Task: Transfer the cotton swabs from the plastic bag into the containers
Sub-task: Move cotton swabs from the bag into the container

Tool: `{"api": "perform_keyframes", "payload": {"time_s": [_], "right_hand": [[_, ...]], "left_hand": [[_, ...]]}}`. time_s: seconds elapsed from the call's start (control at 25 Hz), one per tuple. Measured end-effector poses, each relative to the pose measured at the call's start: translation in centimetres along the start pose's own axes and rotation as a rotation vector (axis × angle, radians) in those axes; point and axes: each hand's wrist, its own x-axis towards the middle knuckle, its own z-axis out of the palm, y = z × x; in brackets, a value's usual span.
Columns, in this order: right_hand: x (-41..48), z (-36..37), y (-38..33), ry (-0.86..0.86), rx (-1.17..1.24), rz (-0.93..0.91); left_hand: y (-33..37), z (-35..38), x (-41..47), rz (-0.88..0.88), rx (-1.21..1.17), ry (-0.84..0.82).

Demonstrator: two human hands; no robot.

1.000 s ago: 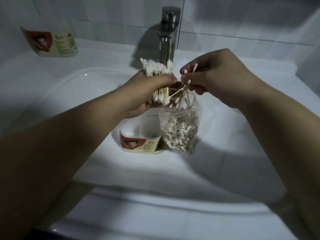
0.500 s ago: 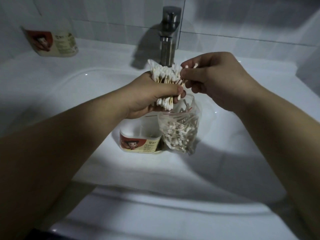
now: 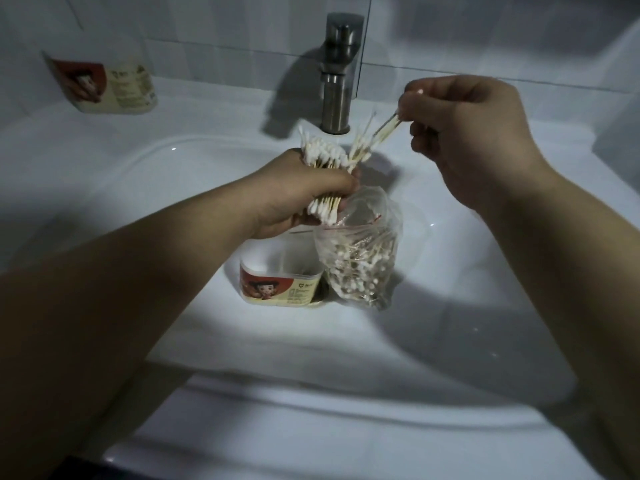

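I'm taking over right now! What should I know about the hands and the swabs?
Left hand: grips a bundle of swabs.
Right hand: pinches a few swabs by their ends.
Bag: open in the sink, many swabs inside, beside the open container.
Second container: on the back ledge.
Done: a handful is out. Left: put them in a container, then empty the bag.

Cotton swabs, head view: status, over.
Left hand grips a swab bundle. Right hand pinches a few swabs beside it. Plastic bag open, part full, next to the container in the sink. No obstruction seen.
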Motion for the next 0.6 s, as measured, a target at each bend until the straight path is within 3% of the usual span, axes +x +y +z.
{"api": "perform_keyframes", "payload": {"time_s": [0.12,0.36,0.6], "right_hand": [[0.1,-0.2,0.0,0.014,-0.027,-0.026],[-1.5,1.4,0.5,-0.203,-0.222,-0.032],[-1.9,1.9,0.8,-0.167,-0.278,-0.079]], "left_hand": [[0.0,0.0,0.1,0.024,-0.015,0.034],[0.1,0.3,-0.1,0.078,-0.15,0.012],[0.4,0.5,-0.2,0.071,-0.074,0.029]]}}
